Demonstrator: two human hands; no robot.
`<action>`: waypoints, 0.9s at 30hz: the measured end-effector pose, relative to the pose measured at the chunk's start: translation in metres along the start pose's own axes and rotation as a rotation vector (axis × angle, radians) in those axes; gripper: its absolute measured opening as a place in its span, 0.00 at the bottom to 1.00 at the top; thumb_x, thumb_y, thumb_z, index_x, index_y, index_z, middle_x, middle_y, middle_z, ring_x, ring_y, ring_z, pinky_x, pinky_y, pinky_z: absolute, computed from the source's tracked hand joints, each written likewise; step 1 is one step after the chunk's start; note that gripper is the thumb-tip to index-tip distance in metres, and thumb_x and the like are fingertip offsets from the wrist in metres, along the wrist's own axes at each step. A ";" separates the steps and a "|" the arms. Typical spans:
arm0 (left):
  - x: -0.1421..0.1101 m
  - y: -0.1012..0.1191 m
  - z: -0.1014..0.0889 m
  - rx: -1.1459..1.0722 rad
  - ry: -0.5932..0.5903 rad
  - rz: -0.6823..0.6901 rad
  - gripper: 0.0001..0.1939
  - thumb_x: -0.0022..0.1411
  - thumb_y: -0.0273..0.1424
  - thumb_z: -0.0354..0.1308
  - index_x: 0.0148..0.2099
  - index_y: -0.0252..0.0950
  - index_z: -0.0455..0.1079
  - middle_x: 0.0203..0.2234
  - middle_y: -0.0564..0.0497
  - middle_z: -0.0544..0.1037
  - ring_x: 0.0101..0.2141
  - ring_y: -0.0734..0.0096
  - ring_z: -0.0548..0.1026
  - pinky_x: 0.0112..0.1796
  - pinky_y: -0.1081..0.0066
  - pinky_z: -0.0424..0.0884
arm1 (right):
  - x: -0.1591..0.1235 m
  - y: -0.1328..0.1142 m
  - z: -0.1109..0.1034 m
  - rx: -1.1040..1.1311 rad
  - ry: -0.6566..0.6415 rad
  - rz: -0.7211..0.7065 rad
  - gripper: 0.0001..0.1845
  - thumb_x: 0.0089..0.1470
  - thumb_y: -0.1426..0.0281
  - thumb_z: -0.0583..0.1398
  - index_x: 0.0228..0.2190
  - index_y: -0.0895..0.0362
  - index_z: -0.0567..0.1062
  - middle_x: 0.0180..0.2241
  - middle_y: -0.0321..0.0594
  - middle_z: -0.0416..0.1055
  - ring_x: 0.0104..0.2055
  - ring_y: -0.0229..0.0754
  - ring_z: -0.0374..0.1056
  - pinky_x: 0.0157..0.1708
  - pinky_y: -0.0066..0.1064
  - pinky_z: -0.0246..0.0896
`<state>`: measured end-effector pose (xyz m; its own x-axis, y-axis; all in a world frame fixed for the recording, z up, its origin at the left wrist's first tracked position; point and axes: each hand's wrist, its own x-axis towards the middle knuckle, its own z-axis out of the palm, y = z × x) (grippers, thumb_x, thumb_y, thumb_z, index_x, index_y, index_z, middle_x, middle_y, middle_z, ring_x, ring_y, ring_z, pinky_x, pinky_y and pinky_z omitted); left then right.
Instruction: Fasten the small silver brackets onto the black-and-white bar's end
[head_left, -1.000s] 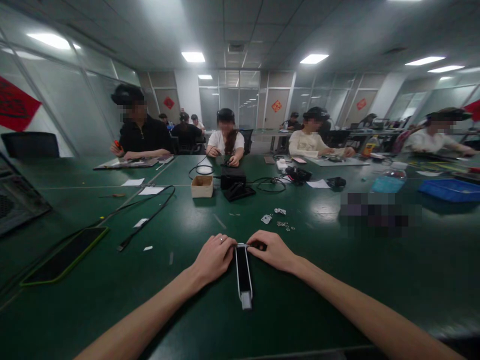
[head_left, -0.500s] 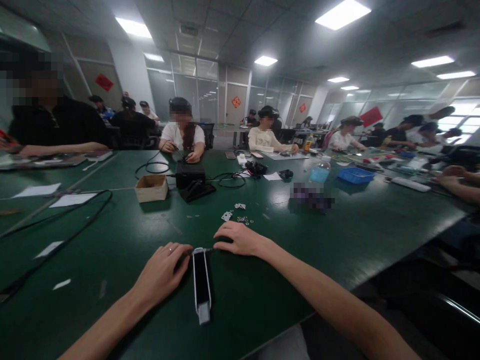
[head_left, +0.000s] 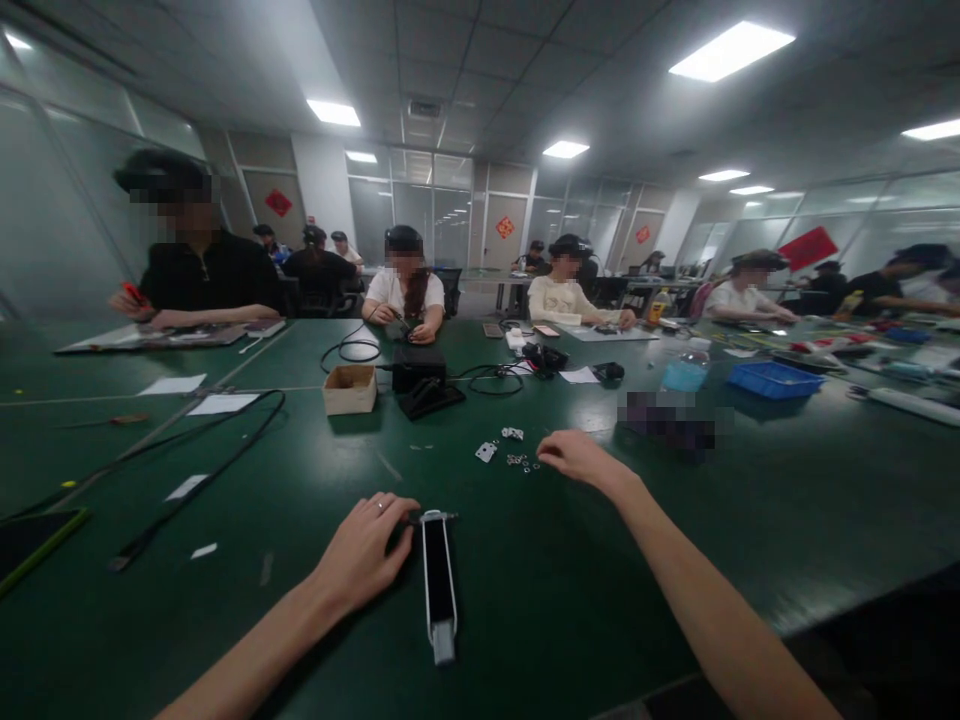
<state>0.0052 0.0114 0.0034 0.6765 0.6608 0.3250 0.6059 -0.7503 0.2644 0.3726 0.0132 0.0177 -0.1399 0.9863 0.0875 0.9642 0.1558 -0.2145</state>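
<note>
A narrow frame with white edges and a black middle (head_left: 440, 585) lies on the green table, its grey block end toward me. A thin metal bolt (head_left: 452, 516) crosses its far end. Beside that end is my left hand (head_left: 360, 548), thumb and fingers apart, fingertips close to the bolt's left side; contact is unclear. My right hand (head_left: 589, 462) hovers at the small metal rings (head_left: 517, 461), with its fingertips drawn together; whatever is between them is hidden. Just beyond are a white metal plate (head_left: 486, 452) with holes and another small metal part (head_left: 512, 433).
A cardboard box (head_left: 349, 392) and a black device (head_left: 420, 370) with cables stand ahead. Farther right are a bottle of blue liquid (head_left: 685, 370) and a blue tray (head_left: 776, 380). A black cable (head_left: 255, 440) and paper scraps lie left. Several people work across the table.
My right hand has left the bolt and moved forward and right to the metal rings. My left hand stays by the frame, thumb slightly farther from the bolt. The view has turned left.
</note>
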 end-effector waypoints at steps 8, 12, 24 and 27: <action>0.000 0.005 -0.005 0.010 -0.019 -0.030 0.13 0.61 0.28 0.49 0.47 0.35 0.67 0.36 0.46 0.74 0.37 0.62 0.72 0.40 0.61 0.67 | 0.002 -0.020 0.006 0.019 -0.056 0.136 0.08 0.52 0.72 0.58 0.32 0.57 0.77 0.34 0.43 0.74 0.35 0.43 0.70 0.32 0.29 0.59; -0.002 0.007 -0.006 0.010 -0.001 -0.032 0.13 0.61 0.28 0.49 0.47 0.35 0.67 0.36 0.46 0.74 0.37 0.63 0.71 0.40 0.61 0.67 | 0.004 -0.028 0.010 0.023 -0.043 0.180 0.06 0.49 0.73 0.58 0.28 0.59 0.76 0.31 0.45 0.74 0.31 0.42 0.70 0.27 0.27 0.58; -0.004 0.003 -0.007 -0.009 0.040 -0.040 0.13 0.60 0.30 0.51 0.48 0.35 0.67 0.37 0.47 0.74 0.38 0.63 0.71 0.42 0.61 0.66 | 0.003 -0.032 0.012 0.146 0.150 0.000 0.10 0.57 0.72 0.51 0.36 0.61 0.72 0.37 0.44 0.70 0.37 0.40 0.66 0.38 0.31 0.61; -0.004 0.004 -0.009 -0.013 0.046 -0.036 0.13 0.61 0.31 0.51 0.48 0.35 0.66 0.37 0.47 0.74 0.39 0.63 0.71 0.42 0.61 0.66 | 0.004 -0.046 0.017 0.186 0.228 -0.140 0.08 0.57 0.74 0.51 0.34 0.60 0.71 0.35 0.43 0.69 0.38 0.41 0.65 0.41 0.34 0.61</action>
<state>0.0011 0.0053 0.0113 0.6340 0.6864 0.3563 0.6241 -0.7262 0.2883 0.3237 0.0107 0.0117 -0.1935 0.9204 0.3397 0.8785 0.3167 -0.3577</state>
